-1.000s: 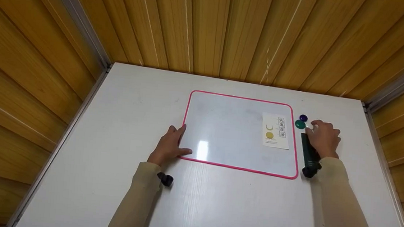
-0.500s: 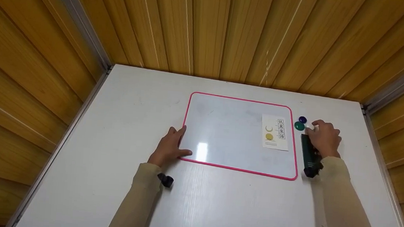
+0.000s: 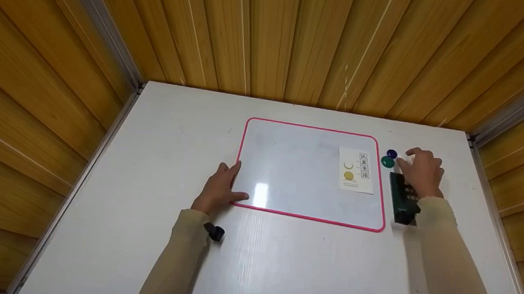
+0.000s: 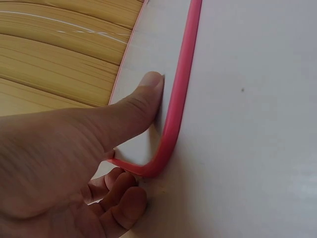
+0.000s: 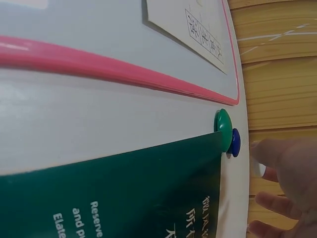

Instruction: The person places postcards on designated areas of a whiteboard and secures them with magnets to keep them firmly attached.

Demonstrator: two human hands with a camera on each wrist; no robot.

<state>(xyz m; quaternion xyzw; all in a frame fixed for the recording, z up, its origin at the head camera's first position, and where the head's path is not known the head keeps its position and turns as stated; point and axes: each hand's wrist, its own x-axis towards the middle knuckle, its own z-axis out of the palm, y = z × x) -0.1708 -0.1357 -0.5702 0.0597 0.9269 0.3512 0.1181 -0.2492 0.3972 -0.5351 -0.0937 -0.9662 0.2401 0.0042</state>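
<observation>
My left hand (image 3: 218,187) holds the lower left corner of a whiteboard (image 3: 297,168) with a pink rim. In the left wrist view the thumb (image 4: 148,94) lies on its face and the other fingers (image 4: 130,206) are curled by the rim. My right hand (image 3: 421,171) is just right of the board, pinching a small white magnet (image 5: 259,169) mostly hidden by thumb and fingers. Left of it lie a green round magnet (image 3: 387,162) and a dark blue one (image 3: 392,154). Partly below the right hand and wrist is a dark green printed card (image 3: 398,195).
A white card (image 3: 356,170) with a yellow moon and sun drawing lies on the board's right part. The white table (image 3: 281,260) ends at wood-panelled walls (image 3: 270,35) at the back and sides.
My right hand has risen a little towards the back of the table, uncovering more of the green card and its print. My left hand keeps its place on the board.
</observation>
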